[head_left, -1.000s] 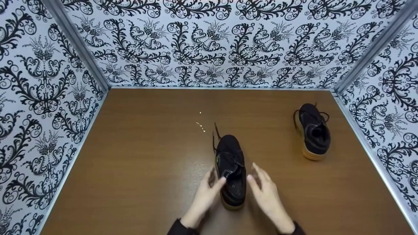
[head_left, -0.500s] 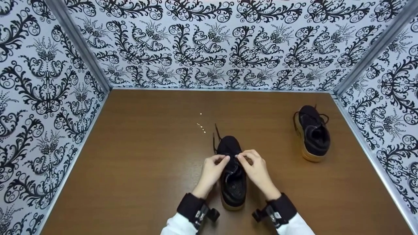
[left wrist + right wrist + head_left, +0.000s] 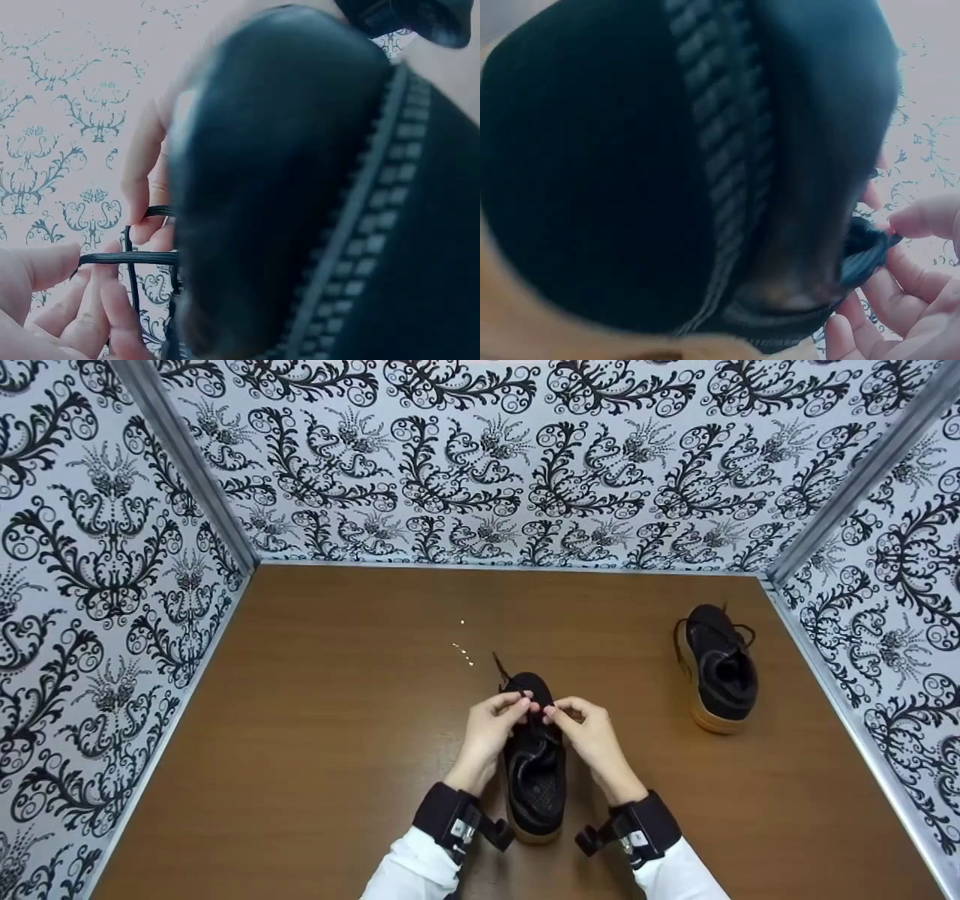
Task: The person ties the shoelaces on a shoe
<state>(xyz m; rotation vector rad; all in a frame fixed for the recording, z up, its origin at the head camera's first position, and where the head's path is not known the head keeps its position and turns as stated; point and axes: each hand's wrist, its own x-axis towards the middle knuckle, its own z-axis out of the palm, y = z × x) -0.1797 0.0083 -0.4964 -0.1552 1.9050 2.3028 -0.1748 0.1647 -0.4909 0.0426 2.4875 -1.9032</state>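
Observation:
A black lace-up shoe (image 3: 535,810) with a tan sole stands on the tabletop, toe pointing away. Over its front part my left hand (image 3: 487,727) pinches a black shoelace (image 3: 127,258) between thumb and fingers. Close beside it, my right hand (image 3: 592,735) pinches lace too, at a dark bit by its fingertips (image 3: 896,221). The lace is drawn up off the shoe in the left wrist view. One loose lace end (image 3: 498,663) sticks out beyond the toe on the left. The shoe's heel fills much of both wrist views and hides parts of the fingers.
A second black shoe (image 3: 724,675) with its laces looped at the sides stands at the right rear of the brown table (image 3: 315,720). Small pale specks (image 3: 463,652) mark the tabletop. Patterned walls (image 3: 480,457) with metal edging enclose the back and sides.
Both hands have gone from beside the shoe's opening forward to its laces, and the fingers have closed on them. One of the two lace ends by the toe has been drawn toward the hands.

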